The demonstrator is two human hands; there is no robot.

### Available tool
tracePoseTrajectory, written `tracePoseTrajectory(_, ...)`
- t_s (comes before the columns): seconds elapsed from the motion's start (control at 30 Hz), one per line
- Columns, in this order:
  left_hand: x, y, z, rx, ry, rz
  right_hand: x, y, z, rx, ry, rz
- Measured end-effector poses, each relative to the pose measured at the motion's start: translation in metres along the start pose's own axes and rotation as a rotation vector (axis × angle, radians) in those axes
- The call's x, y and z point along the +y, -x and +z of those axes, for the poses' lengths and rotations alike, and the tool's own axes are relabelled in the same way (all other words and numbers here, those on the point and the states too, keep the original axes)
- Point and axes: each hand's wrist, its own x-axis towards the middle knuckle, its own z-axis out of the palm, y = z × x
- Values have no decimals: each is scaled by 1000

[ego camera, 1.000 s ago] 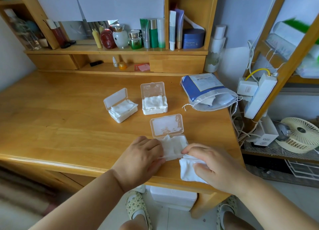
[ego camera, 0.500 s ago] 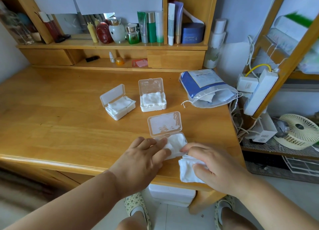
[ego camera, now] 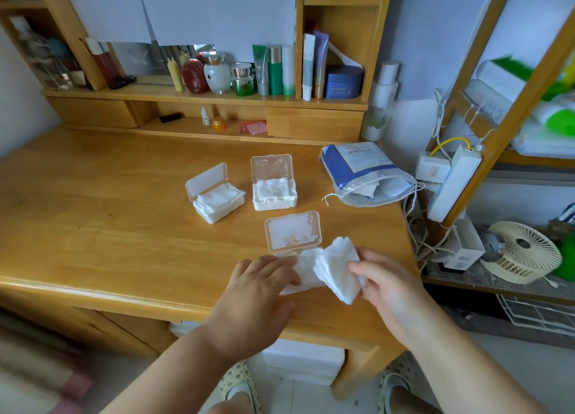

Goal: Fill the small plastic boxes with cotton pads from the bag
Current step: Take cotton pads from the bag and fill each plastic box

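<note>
Your right hand (ego camera: pixel 385 284) pinches a fanned stack of cotton pads (ego camera: pixel 337 269) between thumb and curled fingers, lifted just right of the nearest box (ego camera: pixel 303 269). Your left hand (ego camera: pixel 259 284) lies flat on that box, fingers straight and close together, pressing the pads already inside it; its clear lid (ego camera: pixel 293 231) stands open on the far side.

Take the nearest box as your landmark. Beyond it and slightly left, the middle box (ego camera: pixel 273 192) sits with its lid up and pads heaped to the rim. Further left of that, the left box (ego camera: pixel 216 200) stands turned at an angle, also open and full. Beyond the nearest box to the right, the blue-and-white bag (ego camera: pixel 364 172) lies on its side near the desk (ego camera: pixel 109 220) edge, its drawstring mouth open toward you with white pads showing inside.
</note>
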Motion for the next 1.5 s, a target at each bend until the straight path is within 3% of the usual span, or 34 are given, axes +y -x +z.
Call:
tracePoseTrajectory(0.1, 15, 2, -12, 222, 263, -83, 1, 7, 8, -91, -360, 61)
tracePoseTrajectory(0.17, 36, 4, -21, 286, 614, -229, 2, 13, 14, -121, -431, 65)
tracePoseTrajectory(0.23, 56, 3, -22, 218, 952, -374, 4, 19, 21, -114, -318, 2)
tracePoseTrajectory(0.33, 67, 0, -19, 285, 1062, -495, -1, 30, 26, -50, -17, -168)
tracePoseTrajectory(0.53, 67, 3, -15, 323, 1477, -497, -8, 44, 27, -101, -67, -238)
tracePoseTrajectory(0.7, 70, 3, -19, 449, 1147, -418, -11, 50, 29, 37, 226, -372)
tracePoseTrajectory(0.9, 73, 2, -20, 739, 667, -314, -13, 54, 31, 72, 253, -481)
tracePoseTrajectory(1.03, 88, 3, -20, 551, 1124, -360, -10, 53, 37, 120, 275, -534)
tracePoseTrajectory(1.17, 88, -1, -27, 479, 1437, -404, -10, 54, 37, -58, 108, -498)
tracePoseTrajectory(1.3, 84, -3, -30, 375, 1380, -392, -11, 51, 31, -70, -46, -364)
tracePoseTrajectory(1.5, 79, -2, -25, 397, 1310, -449, -11, 47, 37, -53, 95, -373)
